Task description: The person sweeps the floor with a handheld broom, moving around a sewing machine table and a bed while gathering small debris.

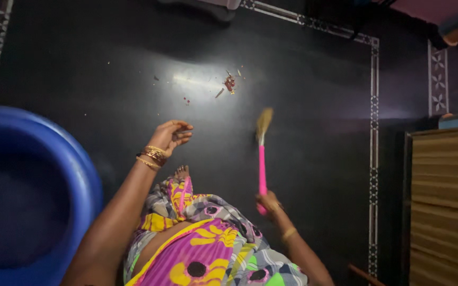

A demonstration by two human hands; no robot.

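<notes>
My right hand (269,203) grips the pink handle of a small broom (262,159), whose straw head points away from me over the dark floor. My left hand (172,134) hangs free above the floor, fingers loosely curled and apart, gold bangles on the wrist. Ahead lies a small pile of reddish scraps and dust (230,83) on a shiny patch of floor, beyond the broom's tip. My bare foot (182,172) shows under a bright patterned garment.
A large blue plastic tub (33,196) fills the left side. A wooden ribbed cabinet (446,201) stands at the right. The black floor (314,122) has a white patterned border strip (373,159). Furniture edges show at the top.
</notes>
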